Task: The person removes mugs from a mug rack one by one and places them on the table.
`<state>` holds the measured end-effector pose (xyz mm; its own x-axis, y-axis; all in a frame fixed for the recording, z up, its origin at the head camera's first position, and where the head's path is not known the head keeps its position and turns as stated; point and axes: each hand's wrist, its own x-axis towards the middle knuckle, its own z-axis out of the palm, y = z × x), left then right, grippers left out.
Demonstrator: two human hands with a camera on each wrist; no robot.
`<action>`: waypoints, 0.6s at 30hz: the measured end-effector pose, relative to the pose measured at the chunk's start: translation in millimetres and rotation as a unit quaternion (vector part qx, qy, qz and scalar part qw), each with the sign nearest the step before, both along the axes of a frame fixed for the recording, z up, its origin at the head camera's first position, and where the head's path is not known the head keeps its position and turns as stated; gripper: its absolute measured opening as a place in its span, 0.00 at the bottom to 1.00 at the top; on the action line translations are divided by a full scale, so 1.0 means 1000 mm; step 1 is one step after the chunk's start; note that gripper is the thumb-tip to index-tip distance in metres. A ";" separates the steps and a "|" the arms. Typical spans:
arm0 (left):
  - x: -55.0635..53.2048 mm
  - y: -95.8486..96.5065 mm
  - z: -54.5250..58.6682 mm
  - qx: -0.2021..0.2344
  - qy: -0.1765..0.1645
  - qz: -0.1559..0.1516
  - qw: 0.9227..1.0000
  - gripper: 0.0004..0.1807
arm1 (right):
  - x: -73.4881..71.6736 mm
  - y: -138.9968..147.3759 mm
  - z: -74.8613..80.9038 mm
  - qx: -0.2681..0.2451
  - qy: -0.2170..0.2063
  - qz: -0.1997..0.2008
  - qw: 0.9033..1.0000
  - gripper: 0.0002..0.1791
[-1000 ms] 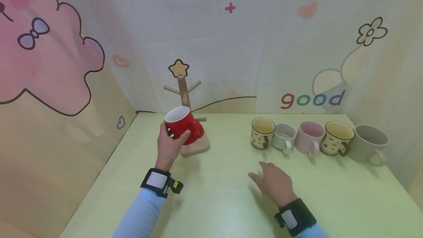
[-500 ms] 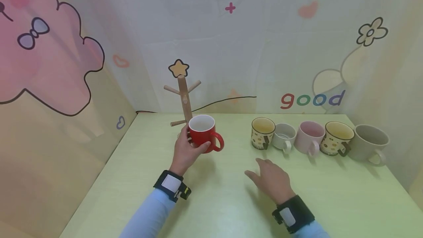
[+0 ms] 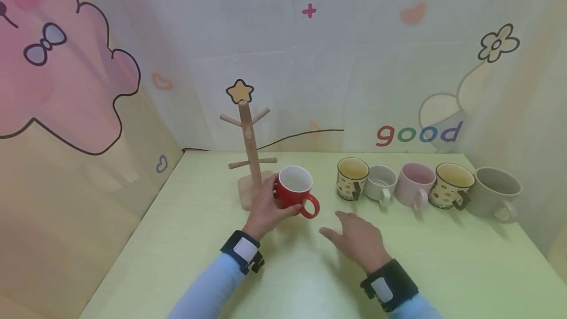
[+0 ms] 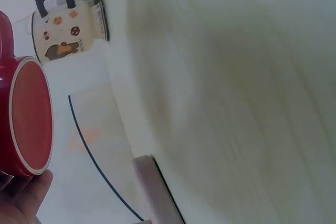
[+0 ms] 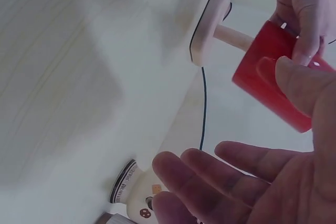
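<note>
My left hand (image 3: pixel 267 210) grips a red mug (image 3: pixel 293 192) with a white inside, thumb on the near side, the rest of its fingers round the far left side. The mug is held upright above the table, its handle (image 3: pixel 311 207) towards the front right. In the left wrist view the bottom of the mug (image 4: pixel 32 116) shows, raised off the table. To the right of the mug my right hand (image 3: pixel 359 240) hovers with fingers spread and nothing in it. Behind the left hand stands a wooden mug tree (image 3: pixel 250 146) with bare pegs.
Along the right back stand a patterned yellow mug (image 3: pixel 352 178), a small white cup (image 3: pixel 380 183), a pink mug (image 3: pixel 415 183), a second patterned mug (image 3: pixel 451 185) and a large grey mug (image 3: pixel 493 193). A printed curtain (image 3: pixel 283 63) hangs behind the pale table (image 3: pixel 186 240).
My left hand has carried the red mug right and nearer, from in front of the mug tree, and its handle shows more clearly. My right hand has drifted slightly left.
</note>
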<state>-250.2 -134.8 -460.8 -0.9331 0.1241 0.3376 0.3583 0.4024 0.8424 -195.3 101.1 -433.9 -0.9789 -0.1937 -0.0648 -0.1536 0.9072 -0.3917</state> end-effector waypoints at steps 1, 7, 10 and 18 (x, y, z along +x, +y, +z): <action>0.000 0.002 -0.001 -0.006 -0.002 -0.003 1.000 0.48 | 0.000 -0.001 0.001 -0.001 0.000 0.001 1.000 0.39; 0.003 0.010 -0.007 -0.041 -0.001 -0.023 0.999 0.49 | 0.000 -0.004 0.003 -0.004 0.006 0.014 1.000 0.37; 0.003 0.014 -0.011 -0.053 0.007 -0.041 0.998 0.48 | 0.000 -0.005 0.002 -0.008 0.017 0.023 1.000 0.34; 0.005 0.022 -0.017 -0.088 0.014 -0.069 0.994 0.48 | 0.000 -0.010 0.000 -0.043 0.001 0.021 0.999 0.14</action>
<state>-244.8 -112.5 -477.3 -0.8938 0.3086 0.3255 0.4425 0.4879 0.7524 -195.4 91.3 -434.1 -0.9698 -0.2398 -0.0441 -0.1921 0.8628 -0.4676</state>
